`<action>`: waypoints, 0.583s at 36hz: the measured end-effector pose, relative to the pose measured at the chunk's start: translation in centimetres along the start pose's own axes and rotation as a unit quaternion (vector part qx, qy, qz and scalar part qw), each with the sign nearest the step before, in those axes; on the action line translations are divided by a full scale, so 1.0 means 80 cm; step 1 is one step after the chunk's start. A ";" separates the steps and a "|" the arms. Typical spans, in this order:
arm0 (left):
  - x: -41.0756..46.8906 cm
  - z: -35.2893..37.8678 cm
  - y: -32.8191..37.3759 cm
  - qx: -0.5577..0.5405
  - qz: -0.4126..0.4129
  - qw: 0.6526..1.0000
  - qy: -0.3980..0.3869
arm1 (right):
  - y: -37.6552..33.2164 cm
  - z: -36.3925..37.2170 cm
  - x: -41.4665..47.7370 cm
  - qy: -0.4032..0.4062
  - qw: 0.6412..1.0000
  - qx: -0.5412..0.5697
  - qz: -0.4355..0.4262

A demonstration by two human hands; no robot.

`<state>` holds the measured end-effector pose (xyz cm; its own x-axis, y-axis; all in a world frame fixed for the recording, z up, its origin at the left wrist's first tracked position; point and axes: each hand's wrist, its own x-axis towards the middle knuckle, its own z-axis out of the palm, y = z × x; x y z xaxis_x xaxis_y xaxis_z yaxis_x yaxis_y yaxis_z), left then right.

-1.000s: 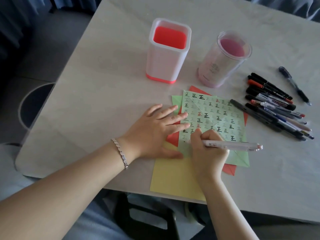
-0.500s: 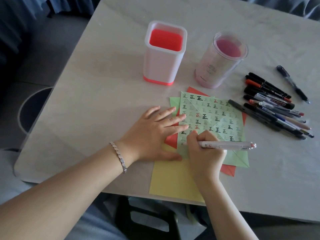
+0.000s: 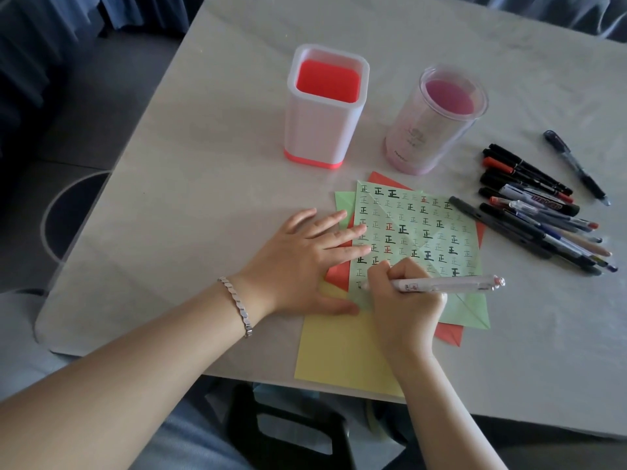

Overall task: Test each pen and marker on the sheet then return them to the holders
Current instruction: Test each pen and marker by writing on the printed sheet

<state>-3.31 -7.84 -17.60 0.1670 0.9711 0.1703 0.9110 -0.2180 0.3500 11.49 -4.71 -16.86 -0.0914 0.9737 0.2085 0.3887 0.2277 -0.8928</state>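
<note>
A green sheet (image 3: 437,228) covered with rows of small written marks lies on red and yellow papers. My right hand (image 3: 400,300) grips a white pen (image 3: 451,285), its tip touching the sheet's lower left corner. My left hand (image 3: 305,259) lies flat with spread fingers on the sheet's left edge, holding it down. A square white holder with a red inside (image 3: 325,106) and a round pink holder (image 3: 431,123) stand behind the sheet; both look empty. A pile of several pens and markers (image 3: 536,212) lies to the right of the sheet.
One dark pen (image 3: 576,167) lies apart at the far right. The yellow paper (image 3: 339,354) reaches over the table's near edge. A dark stool or bag (image 3: 291,429) sits under the table below me. The table's left edge (image 3: 112,205) is near my left arm.
My right hand with the white pen has shifted slightly left along the bottom row of the sheet. My left hand stays pressed on the paper.
</note>
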 end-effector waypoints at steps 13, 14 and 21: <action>0.000 0.000 -0.001 0.007 0.001 1.000 -0.004 | 0.001 0.002 0.001 0.014 1.000 -0.011 -0.006; 0.000 0.001 -0.001 0.006 0.001 1.000 -0.003 | 0.002 0.001 0.001 0.014 1.000 -0.002 0.001; 0.000 -0.001 0.000 -0.002 0.001 1.000 -0.001 | 0.004 0.001 0.001 0.001 1.000 0.010 0.011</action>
<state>-3.34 -7.84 -17.53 0.1689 0.9710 0.1690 0.9096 -0.2196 0.3527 11.53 -4.59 -17.14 -0.0812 0.9784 0.1901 0.3716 0.2067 -0.9051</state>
